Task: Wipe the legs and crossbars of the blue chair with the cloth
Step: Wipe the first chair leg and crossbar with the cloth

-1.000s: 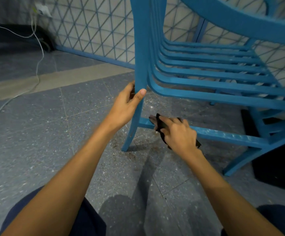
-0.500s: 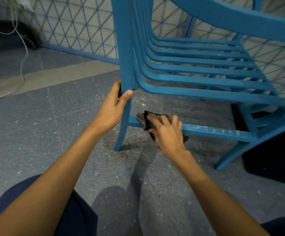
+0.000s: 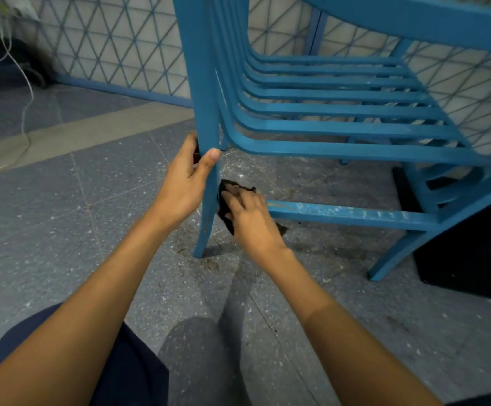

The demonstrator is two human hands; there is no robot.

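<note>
Obstacles I log: chair leg (image 3: 206, 230) at 12 o'clock, crossbar (image 3: 355, 213) toward 2, black box (image 3: 472, 259) at 3. Free room: open floor (image 3: 62, 215) toward 9; gap between crossbar and seat slats (image 3: 341, 149).

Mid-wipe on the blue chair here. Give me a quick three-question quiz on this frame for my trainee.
1. True or false: the left hand holds the cloth.
2. Where on the crossbar does the right hand press the cloth? A) its end by the gripped leg B) its middle C) its far end
3. Fill in: the left hand grips the blue chair's near ____.
Key: 1 false; 2 A; 3 leg.
</note>
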